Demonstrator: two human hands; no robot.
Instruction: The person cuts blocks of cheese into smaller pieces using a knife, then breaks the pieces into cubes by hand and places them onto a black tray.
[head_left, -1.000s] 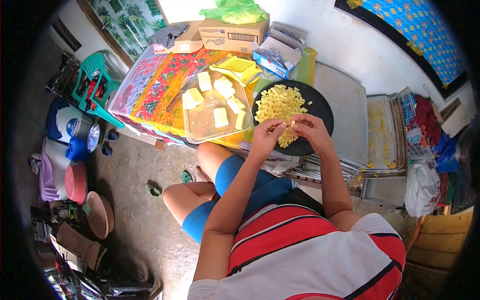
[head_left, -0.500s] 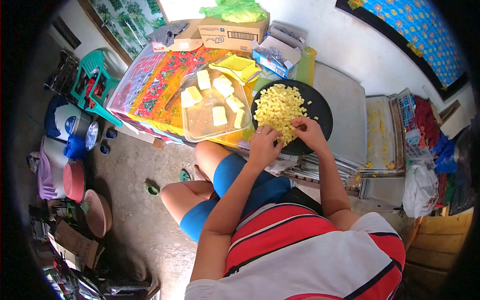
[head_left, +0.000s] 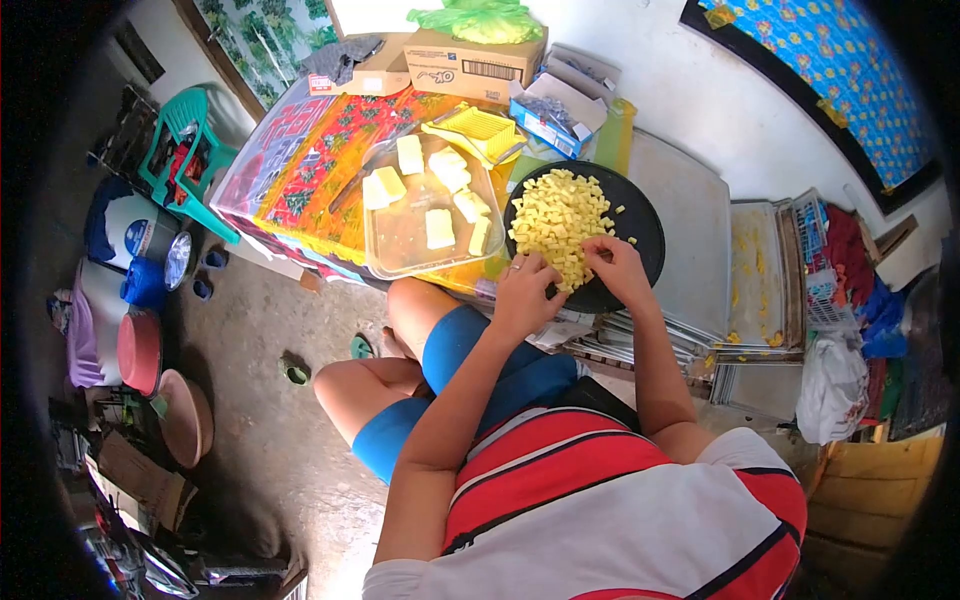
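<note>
Touching cube pile [head_left: 558, 225] | two hands: left hand [head_left: 525, 292], right hand [head_left: 618, 268] | six blocks [head_left: 438, 228]

Patterned tablecloth table [head_left: 310, 170]: clear tray [head_left: 400, 240], black plate [head_left: 640, 225], boxes [head_left: 480, 65].

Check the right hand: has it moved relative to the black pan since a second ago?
Yes. The right hand has dropped from above the near rim of the black pan down onto the yellow cubes.
</note>
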